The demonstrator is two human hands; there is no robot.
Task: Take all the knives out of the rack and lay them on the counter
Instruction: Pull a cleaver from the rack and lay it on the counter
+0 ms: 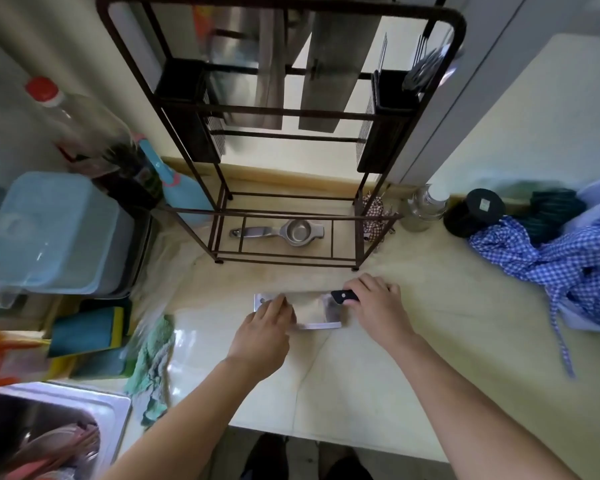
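Right hand (376, 306) gripping black handle of broad steel cleaver (312, 311) lying on cream counter (412, 375); left hand (267, 336) fingers flat, covering blade.

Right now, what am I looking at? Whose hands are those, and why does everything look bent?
A person wears a camera on their head, so you see what they see, looking down. Its wide lens bends the edges. Those are the person's own hands. The right hand grips the black handle of a cleaver, a big flat knife, lying on the counter. The left hand rests its fingers on the blade. Behind stands a dark metal rack with a metal squeezer lying under it. A blue checked cloth lies to the right, and a sink sits at the lower left.
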